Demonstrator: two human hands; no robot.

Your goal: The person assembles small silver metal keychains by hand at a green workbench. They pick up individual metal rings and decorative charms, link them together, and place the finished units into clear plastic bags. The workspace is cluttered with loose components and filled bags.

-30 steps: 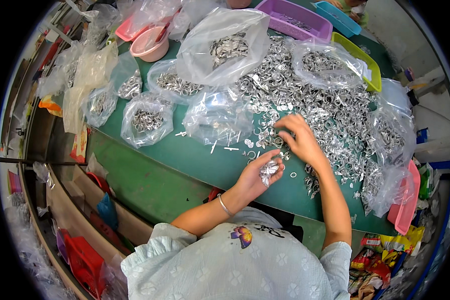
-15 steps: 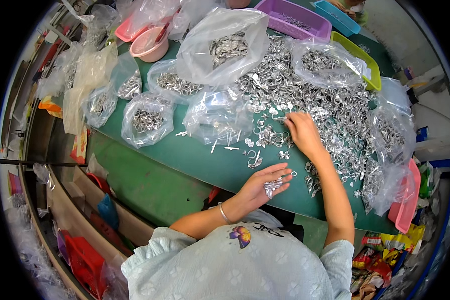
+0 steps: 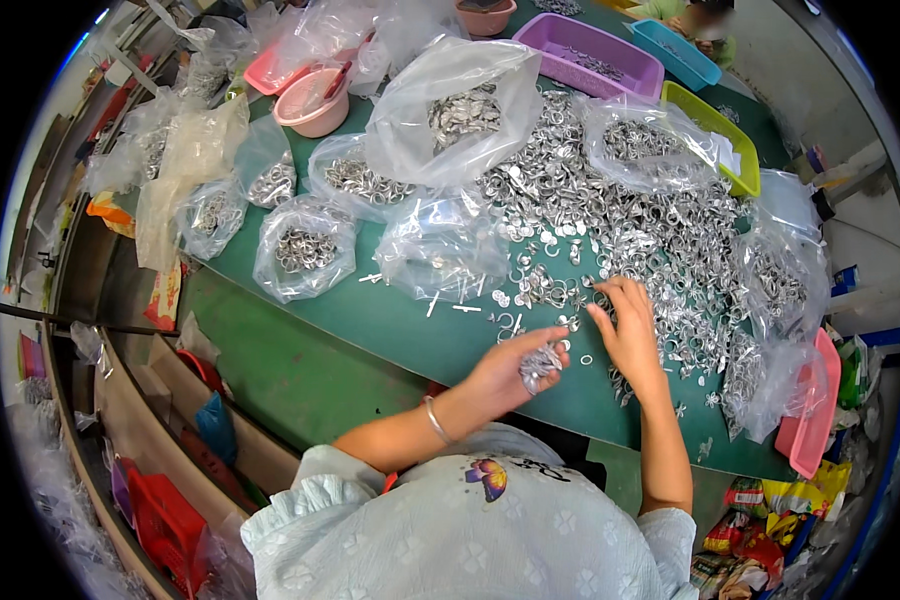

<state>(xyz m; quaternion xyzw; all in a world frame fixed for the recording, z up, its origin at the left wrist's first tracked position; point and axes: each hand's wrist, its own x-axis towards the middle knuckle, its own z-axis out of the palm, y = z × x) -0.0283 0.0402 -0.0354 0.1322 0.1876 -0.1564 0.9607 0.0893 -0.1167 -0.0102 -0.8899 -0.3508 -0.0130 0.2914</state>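
My left hand (image 3: pixel 502 378) is closed palm-up around a bunch of small silver metal pieces (image 3: pixel 540 366), just over the table's near edge. Their exact kind is too small to tell. To its right, my right hand (image 3: pixel 630 328) has its thumb and fingers apart above loose silver pieces, with nothing visible between them. A single silver ring (image 3: pixel 586 360) lies on the green table between both hands. Beyond my right hand spreads a large heap of silver rings and flat metal pieces (image 3: pixel 660 235). A smaller cluster of pieces (image 3: pixel 540 288) sits left of my right fingertips.
Clear bags of metal pieces (image 3: pixel 305 250) stand along the left and back. A purple basin (image 3: pixel 630 78), a blue tray (image 3: pixel 675 50) and a lime-green tray (image 3: pixel 735 170) stand at the back. A pink tray (image 3: pixel 815 430) is at right. Another person (image 3: pixel 725 45) sits across the table.
My right hand has drawn back toward me from the heap, and its fingers have spread. The left hand has shifted slightly left, still holding the metal pieces. The view has tilted slightly.
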